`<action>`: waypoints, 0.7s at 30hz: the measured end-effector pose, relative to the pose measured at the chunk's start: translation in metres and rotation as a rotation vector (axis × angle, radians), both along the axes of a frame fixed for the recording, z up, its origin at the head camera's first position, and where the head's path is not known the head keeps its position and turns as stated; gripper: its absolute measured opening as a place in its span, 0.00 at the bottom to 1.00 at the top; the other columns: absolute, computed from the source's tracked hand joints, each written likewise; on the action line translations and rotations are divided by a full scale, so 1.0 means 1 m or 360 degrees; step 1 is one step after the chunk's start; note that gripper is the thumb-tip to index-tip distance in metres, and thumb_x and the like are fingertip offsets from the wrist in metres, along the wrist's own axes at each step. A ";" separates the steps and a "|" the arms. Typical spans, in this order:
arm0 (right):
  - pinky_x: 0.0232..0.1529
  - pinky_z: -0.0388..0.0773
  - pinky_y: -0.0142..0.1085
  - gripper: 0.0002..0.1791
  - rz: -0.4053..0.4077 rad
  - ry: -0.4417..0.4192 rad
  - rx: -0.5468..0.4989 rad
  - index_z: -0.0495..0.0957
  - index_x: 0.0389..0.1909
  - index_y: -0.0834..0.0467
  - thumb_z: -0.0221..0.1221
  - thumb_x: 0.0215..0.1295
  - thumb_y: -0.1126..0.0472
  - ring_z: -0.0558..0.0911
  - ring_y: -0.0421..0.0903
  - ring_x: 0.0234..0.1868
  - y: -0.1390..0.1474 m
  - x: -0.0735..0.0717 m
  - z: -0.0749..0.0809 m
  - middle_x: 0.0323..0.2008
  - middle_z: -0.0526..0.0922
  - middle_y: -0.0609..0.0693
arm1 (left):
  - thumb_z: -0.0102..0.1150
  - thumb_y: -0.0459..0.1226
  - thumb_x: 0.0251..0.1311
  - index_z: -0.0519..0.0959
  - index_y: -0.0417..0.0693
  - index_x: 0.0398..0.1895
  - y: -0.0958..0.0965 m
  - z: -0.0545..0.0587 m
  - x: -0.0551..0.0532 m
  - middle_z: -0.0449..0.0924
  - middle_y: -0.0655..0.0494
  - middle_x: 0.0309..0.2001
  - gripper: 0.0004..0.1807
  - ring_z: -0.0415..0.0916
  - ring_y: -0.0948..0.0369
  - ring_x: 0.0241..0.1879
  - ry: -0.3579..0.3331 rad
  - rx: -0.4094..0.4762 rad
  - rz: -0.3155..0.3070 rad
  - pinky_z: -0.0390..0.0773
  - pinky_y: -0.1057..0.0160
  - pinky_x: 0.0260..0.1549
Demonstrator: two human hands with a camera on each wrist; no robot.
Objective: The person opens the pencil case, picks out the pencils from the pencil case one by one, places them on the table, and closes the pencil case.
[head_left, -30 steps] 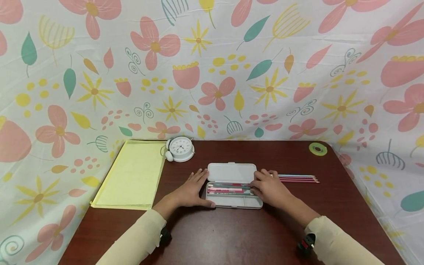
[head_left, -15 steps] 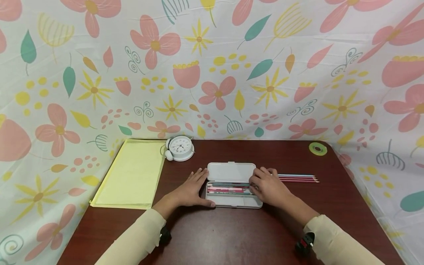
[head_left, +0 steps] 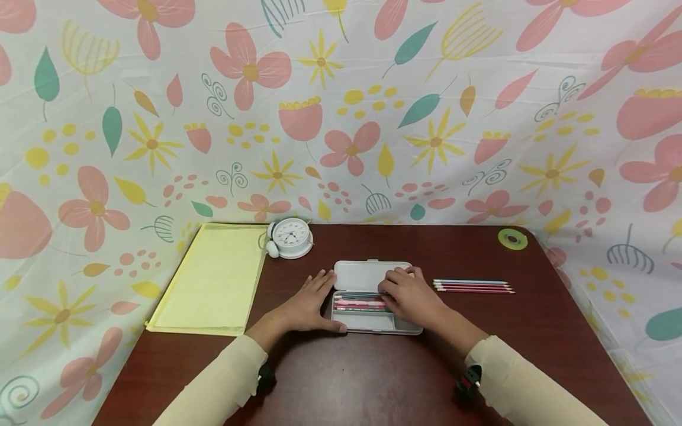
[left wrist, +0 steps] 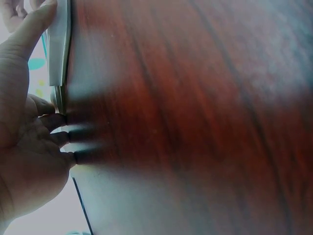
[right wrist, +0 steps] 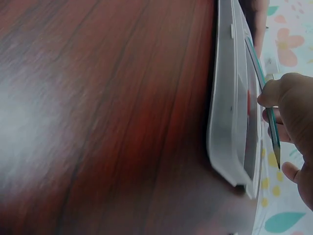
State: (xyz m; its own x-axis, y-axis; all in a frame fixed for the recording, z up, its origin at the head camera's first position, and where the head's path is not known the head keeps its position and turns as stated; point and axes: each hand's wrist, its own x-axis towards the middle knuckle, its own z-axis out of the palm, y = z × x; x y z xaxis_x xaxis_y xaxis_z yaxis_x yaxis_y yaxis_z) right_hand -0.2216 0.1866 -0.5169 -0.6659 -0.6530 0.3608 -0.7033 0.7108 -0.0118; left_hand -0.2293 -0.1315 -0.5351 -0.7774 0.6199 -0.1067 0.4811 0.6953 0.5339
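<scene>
- Head view: your right hand has slid left, from the right end of the pencil case toward its middle. That uncovers the blunt ends of the loose pencils on the table.
- Your left hand has stayed put at the case's left end, fingers straight, thumb away from them; the case itself looks unmoved.
- Meaning, as I judge it: you're adjusting a pencil's place along the tray (putting in or drawing out, I can't tell from here).
- The case lies lid back, long axis running left to right before you. The pink and green pencils in its rear compartment follow that line; the loose ones do too, sharpened tips to the right.
- Left wrist view: your thumb lies along the case's edge, the other fingertips down at the table beside it. Nothing gripped there; it reads as steadying.
- Right wrist view: your thumb and fingers are pinched on a green pencil, over the case's rear side. Its dark tip points toward the case's right end, blunt end toward your left hand.
- Its long axis roughly follows the case but slants, tip end farther from the tray (raised or swung rearward, unclear), so it probably isn't settled flat.
</scene>
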 end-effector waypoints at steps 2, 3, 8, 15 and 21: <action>0.58 0.80 0.65 0.07 0.0009 -0.0014 0.0007 0.87 0.41 0.48 0.76 0.68 0.60 0.81 0.47 0.45 -0.007 -0.002 0.001 0.38 0.82 0.44 | 0.73 0.72 0.59 0.46 0.39 0.92 0.000 0.000 0.000 0.46 0.39 0.91 0.73 0.39 0.40 0.92 -0.0003 0.0001 0.0002 0.43 0.34 0.89; 0.58 0.79 0.65 0.07 0.0011 -0.0025 0.0010 0.87 0.42 0.48 0.76 0.68 0.59 0.82 0.47 0.45 -0.010 -0.003 0.001 0.38 0.82 0.44 | 0.73 0.72 0.59 0.46 0.39 0.92 0.000 0.000 -0.001 0.45 0.39 0.91 0.73 0.39 0.40 0.92 -0.0004 0.0000 0.0004 0.44 0.34 0.89; 0.58 0.80 0.63 0.06 0.0013 -0.0046 0.0037 0.87 0.43 0.47 0.74 0.70 0.58 0.82 0.47 0.46 -0.025 -0.007 0.001 0.39 0.82 0.44 | 0.76 0.68 0.59 0.45 0.41 0.92 0.002 0.005 0.000 0.44 0.42 0.92 0.72 0.38 0.42 0.92 -0.0023 -0.0047 0.0020 0.44 0.36 0.89; 0.59 0.80 0.64 0.05 0.0043 -0.0072 0.0075 0.86 0.42 0.48 0.74 0.71 0.58 0.81 0.48 0.46 -0.040 -0.010 0.001 0.39 0.82 0.44 | 0.76 0.68 0.59 0.46 0.41 0.92 0.003 0.005 -0.001 0.45 0.42 0.92 0.72 0.39 0.42 0.92 -0.0011 -0.0084 0.0015 0.45 0.36 0.89; 0.62 0.79 0.65 0.04 0.0025 -0.0144 0.0107 0.86 0.41 0.47 0.72 0.74 0.58 0.81 0.47 0.46 -0.045 -0.009 0.005 0.40 0.81 0.43 | 0.77 0.67 0.59 0.46 0.40 0.92 0.003 0.006 0.000 0.45 0.41 0.92 0.72 0.39 0.42 0.92 -0.0003 -0.0082 0.0014 0.46 0.36 0.89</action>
